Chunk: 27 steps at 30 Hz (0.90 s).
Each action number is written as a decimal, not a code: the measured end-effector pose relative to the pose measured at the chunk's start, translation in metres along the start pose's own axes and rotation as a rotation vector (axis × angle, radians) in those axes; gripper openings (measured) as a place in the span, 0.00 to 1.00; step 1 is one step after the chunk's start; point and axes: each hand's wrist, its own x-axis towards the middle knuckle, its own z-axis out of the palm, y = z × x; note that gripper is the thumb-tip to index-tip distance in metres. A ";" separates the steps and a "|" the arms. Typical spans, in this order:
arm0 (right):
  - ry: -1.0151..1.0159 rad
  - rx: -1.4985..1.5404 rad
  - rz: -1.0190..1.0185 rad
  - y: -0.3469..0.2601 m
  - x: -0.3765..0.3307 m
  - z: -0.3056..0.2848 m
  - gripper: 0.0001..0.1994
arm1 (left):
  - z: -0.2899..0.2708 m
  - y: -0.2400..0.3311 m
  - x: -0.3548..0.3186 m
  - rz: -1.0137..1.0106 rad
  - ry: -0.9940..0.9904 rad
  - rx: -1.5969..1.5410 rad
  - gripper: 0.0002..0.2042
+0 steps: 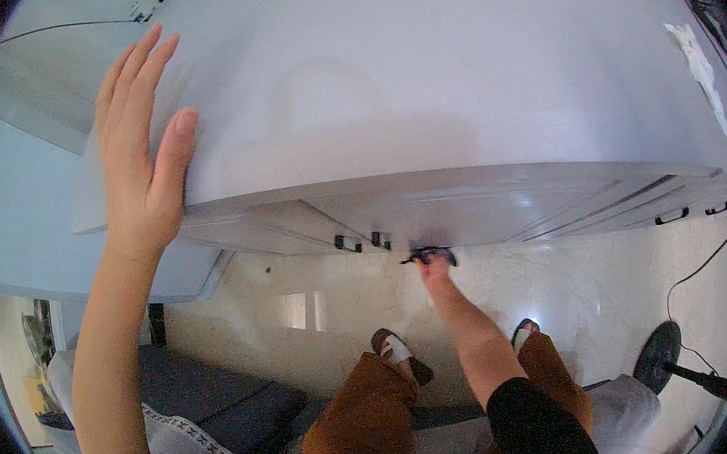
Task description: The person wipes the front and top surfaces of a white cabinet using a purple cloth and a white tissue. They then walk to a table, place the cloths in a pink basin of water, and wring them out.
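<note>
White paper label (700, 72) on wardrobe side

The single head view looks steeply down from close above a white cabinet (420, 90), whose flat top fills the upper half of the frame and bends toward the rim. Below its front edge the pale floor (563, 295) lies far beneath, the person's own knees and feet at bottom centre.

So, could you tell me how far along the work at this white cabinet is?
Early, by the look of it. No door looks open. The left hand lies flat on the white cabinet top; the right hand is on a small dark handle on the front. The neighbouring dark handles remain untouched.
</note>
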 end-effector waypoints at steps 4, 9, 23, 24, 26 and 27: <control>-0.053 -0.020 0.422 0.128 -0.159 0.143 0.15 | -0.031 -0.017 -0.037 -0.049 -0.104 0.100 0.24; -0.043 -0.096 0.257 0.096 -0.117 0.108 0.09 | -0.027 -0.016 -0.033 -0.074 -0.074 0.056 0.25; -0.086 -0.280 0.263 -0.026 -0.173 0.099 0.15 | -0.056 -0.075 -0.059 -0.073 -0.011 -0.198 0.30; -0.008 -0.310 0.230 -0.024 -0.172 0.099 0.15 | -0.067 -0.096 -0.071 -0.116 -0.006 -0.137 0.29; 0.155 -0.360 0.138 -0.027 -0.165 0.099 0.14 | -0.069 -0.135 -0.096 -0.224 0.128 0.004 0.23; 0.170 -0.483 0.123 -0.021 -0.167 0.104 0.13 | -0.066 -0.148 -0.112 -0.292 0.239 0.104 0.18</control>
